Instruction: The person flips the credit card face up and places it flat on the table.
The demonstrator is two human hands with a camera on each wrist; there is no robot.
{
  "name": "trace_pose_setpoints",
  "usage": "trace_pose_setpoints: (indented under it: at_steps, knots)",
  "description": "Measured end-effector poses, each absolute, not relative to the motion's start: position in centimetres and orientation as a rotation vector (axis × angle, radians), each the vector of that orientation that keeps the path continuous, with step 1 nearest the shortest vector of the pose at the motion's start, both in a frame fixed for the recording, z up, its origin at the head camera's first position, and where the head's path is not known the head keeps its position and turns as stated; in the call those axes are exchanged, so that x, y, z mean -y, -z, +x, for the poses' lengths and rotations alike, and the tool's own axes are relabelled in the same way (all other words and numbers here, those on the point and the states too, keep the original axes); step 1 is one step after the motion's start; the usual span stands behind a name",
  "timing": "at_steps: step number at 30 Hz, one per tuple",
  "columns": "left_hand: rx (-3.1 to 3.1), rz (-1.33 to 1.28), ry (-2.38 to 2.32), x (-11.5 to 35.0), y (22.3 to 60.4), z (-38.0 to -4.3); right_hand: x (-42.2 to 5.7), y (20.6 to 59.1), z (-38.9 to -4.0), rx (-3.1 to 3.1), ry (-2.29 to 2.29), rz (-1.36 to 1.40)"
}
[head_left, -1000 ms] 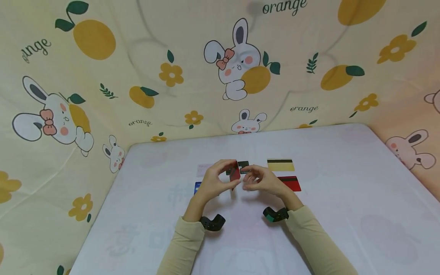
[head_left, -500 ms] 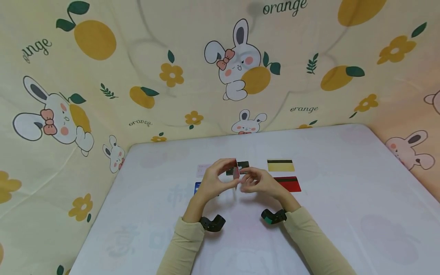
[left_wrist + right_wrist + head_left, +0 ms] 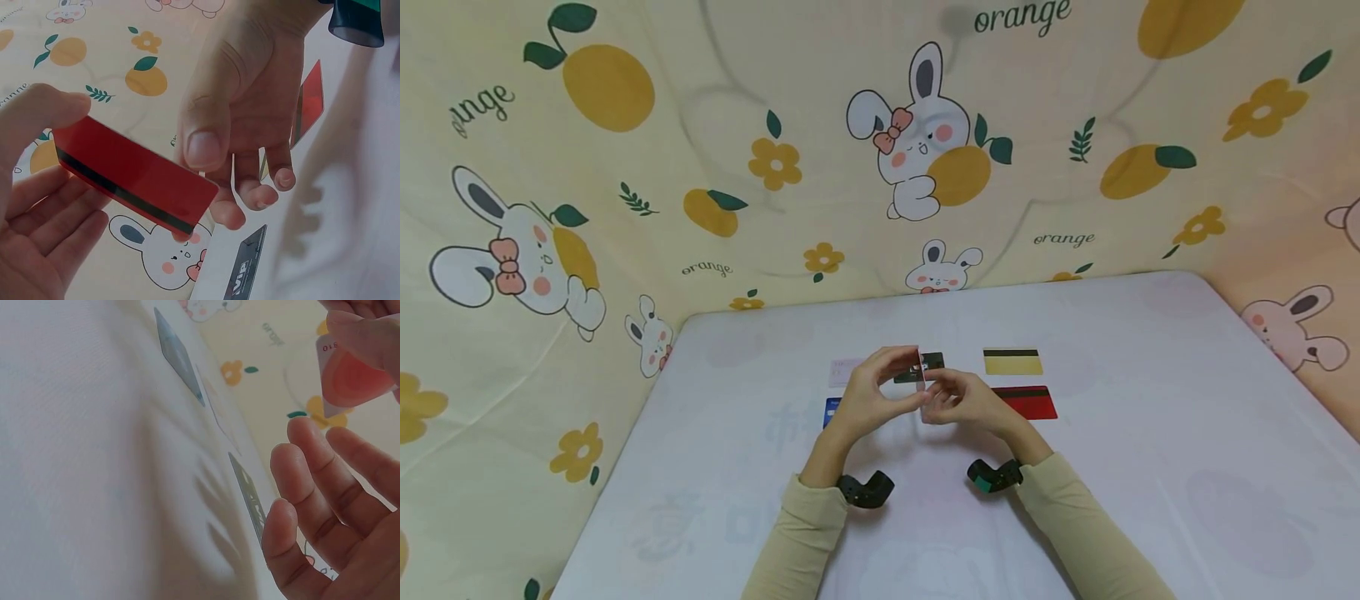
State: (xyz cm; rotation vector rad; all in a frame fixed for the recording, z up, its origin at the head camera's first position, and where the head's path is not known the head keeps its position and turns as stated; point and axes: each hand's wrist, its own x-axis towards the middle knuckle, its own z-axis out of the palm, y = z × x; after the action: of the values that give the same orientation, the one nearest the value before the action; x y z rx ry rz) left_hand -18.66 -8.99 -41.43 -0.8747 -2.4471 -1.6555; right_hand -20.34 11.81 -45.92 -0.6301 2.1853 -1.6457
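A red magnetic-stripe card (image 3: 140, 162) is held upright above the table, nearly edge-on in the head view. My left hand (image 3: 871, 387) grips it between thumb and fingers. The left wrist view shows its dark stripe; in the right wrist view its other face (image 3: 350, 378) has a pale border with digits. My right hand (image 3: 973, 396) is close beside the card, fingers loosely bent. In the right wrist view its thumb overlaps the card, while a gap shows below the card's lower corner. A black card marked VIP (image 3: 250, 259) lies just behind both hands.
On the white table (image 3: 715, 467) are a gold striped card (image 3: 1013, 363) and another red striped card (image 3: 1037, 402) to the right. A pale card (image 3: 841, 372) and a blue card (image 3: 830, 409) lie left, partly hidden by my left hand. A patterned cloth (image 3: 820, 67) hangs behind.
The held card has turned from showing its red face to nearly edge-on. My right hand has moved slightly left, closer to the card; my left hand has shifted slightly right.
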Motion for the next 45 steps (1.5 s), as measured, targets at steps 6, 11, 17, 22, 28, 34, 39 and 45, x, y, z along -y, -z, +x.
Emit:
trace_pose_setpoints:
  at_steps: [6,11,17,22,28,34,39,45]
  knots:
    - [2.410,-0.903,1.649,8.9,41.6,-18.7,-11.8,46.1,-20.3,-2.183,1.651,-0.636]
    - [2.404,-0.918,1.648,8.9,41.5,-18.6,-11.7,46.1,-20.3,-2.188,1.653,-0.653]
    - [2.430,-0.920,1.646,9.0,41.5,-18.7,-11.7,46.1,-20.2,-2.200,1.658,-0.670]
    - [2.449,-0.915,1.634,9.1,41.6,-18.8,-11.8,46.2,-20.3,-2.215,1.636,-0.682]
    - [2.461,-0.919,1.611,9.2,41.8,-19.0,-12.0,46.2,-20.4,-2.229,1.626,-0.724]
    - [2.456,-0.911,1.612,9.4,41.6,-18.9,-12.2,46.1,-20.6,-2.238,1.627,-0.717]
    - [2.456,-0.888,1.637,9.5,41.4,-18.9,-12.4,45.9,-20.6,-2.247,1.635,-0.696]
    - [2.474,-0.867,1.659,9.6,41.4,-19.0,-12.8,46.0,-20.7,-2.281,1.629,-0.679]
